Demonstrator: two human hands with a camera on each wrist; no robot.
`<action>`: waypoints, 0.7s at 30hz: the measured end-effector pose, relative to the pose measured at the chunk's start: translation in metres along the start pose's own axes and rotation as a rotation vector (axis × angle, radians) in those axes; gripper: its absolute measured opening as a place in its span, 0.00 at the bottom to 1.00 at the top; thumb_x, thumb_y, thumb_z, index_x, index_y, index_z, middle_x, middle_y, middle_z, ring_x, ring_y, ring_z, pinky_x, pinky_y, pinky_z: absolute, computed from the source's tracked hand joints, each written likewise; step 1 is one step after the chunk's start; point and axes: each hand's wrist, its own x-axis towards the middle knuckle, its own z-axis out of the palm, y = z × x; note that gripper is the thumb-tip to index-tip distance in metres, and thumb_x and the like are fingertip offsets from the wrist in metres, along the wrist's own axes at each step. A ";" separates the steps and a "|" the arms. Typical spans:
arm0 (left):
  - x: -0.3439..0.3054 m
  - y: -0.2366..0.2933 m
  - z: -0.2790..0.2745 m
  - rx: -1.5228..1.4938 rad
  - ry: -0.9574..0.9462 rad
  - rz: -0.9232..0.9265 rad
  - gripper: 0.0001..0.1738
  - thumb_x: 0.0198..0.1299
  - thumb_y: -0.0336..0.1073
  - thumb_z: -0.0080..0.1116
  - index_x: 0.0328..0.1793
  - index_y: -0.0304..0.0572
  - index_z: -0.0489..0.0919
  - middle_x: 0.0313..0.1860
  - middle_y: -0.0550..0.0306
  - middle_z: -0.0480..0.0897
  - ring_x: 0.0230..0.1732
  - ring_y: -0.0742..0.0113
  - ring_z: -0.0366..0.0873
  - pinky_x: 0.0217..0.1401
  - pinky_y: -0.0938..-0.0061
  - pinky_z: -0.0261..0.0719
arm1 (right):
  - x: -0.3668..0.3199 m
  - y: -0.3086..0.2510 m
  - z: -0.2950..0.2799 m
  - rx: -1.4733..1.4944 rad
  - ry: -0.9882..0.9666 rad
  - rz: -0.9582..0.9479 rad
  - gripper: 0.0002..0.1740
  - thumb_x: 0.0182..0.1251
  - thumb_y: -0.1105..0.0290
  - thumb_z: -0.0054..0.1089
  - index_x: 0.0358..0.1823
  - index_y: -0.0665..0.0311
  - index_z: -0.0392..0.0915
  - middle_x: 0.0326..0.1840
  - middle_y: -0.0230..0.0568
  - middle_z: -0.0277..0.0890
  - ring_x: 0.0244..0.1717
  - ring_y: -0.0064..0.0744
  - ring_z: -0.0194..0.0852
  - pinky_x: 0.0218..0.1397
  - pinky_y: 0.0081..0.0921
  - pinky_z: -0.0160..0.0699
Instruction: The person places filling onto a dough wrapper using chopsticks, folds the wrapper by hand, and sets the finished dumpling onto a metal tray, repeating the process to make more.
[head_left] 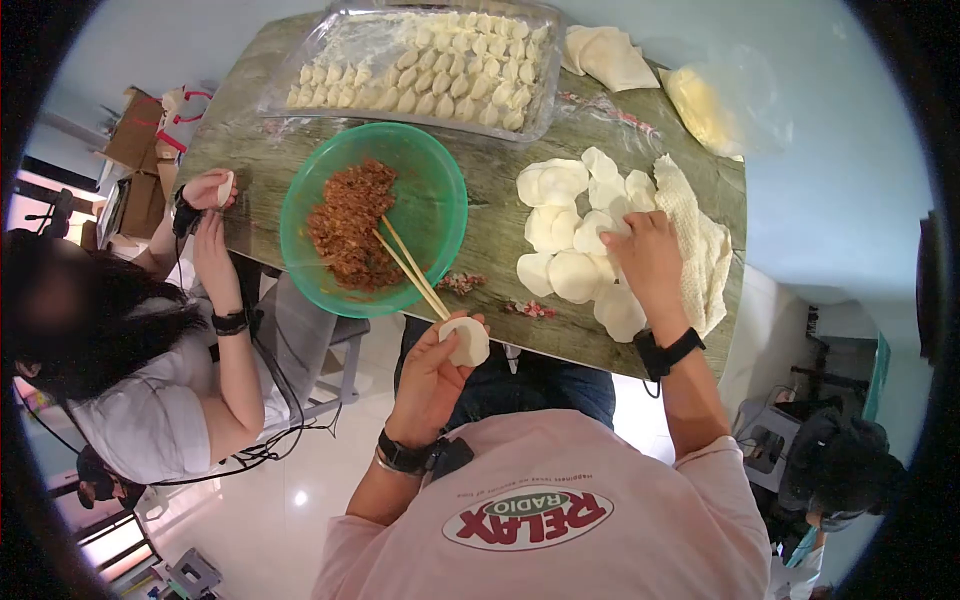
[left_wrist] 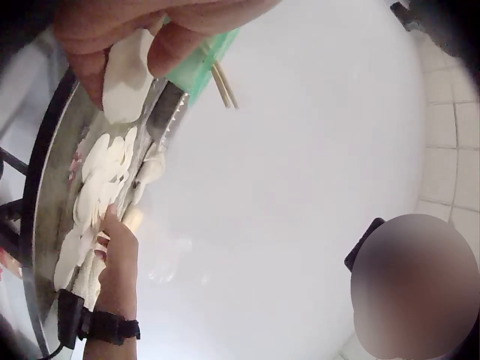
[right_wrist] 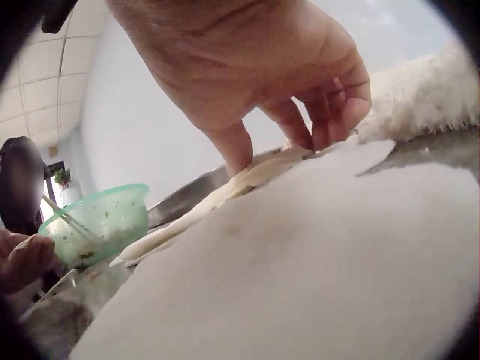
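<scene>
One wd-grain tbl (head_left: 492, 200) — dough rounds (head_left: 575, 275) by towel (head_left: 705, 262) | white flr (head_left: 265, 535) | pale-blue wall (head_left: 835, 225)

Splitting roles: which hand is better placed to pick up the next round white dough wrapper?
Likely the right hand: it touches round white dough wrappers on the wood-patterned table. The left hand pinches one wrapper near the green plastic bowl.

Bowl (head_left: 435, 190) L of wrappers (head_left: 553, 230), tray (head_left: 345, 48) bhd bowl, towel (head_left: 692, 245) R.

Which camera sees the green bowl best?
The head view: it looks down into the bowl and shows the filling. The left wrist view shows just a piece; the right wrist view, its side, smaller.
</scene>
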 end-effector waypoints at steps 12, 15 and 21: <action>0.002 0.002 -0.003 0.007 0.004 0.005 0.16 0.66 0.30 0.44 0.59 0.34 0.69 0.55 0.47 0.76 0.57 0.61 0.74 0.59 0.70 0.73 | 0.006 -0.004 -0.001 0.121 -0.127 0.029 0.21 0.42 0.61 0.70 0.35 0.64 0.74 0.37 0.44 0.71 0.42 0.48 0.67 0.45 0.39 0.69; 0.001 0.002 -0.005 0.006 -0.015 0.003 0.16 0.66 0.31 0.45 0.58 0.34 0.69 0.55 0.48 0.76 0.56 0.63 0.74 0.59 0.71 0.73 | 0.011 -0.008 -0.004 0.140 -0.159 0.019 0.22 0.41 0.62 0.70 0.36 0.64 0.74 0.37 0.44 0.73 0.43 0.48 0.68 0.46 0.39 0.70; -0.001 0.005 -0.011 -0.024 -0.022 -0.002 0.17 0.64 0.31 0.48 0.58 0.33 0.67 0.56 0.45 0.74 0.58 0.59 0.73 0.59 0.70 0.74 | 0.025 0.008 0.006 0.207 -0.265 0.019 0.25 0.38 0.61 0.72 0.40 0.63 0.77 0.38 0.45 0.75 0.45 0.48 0.69 0.48 0.37 0.70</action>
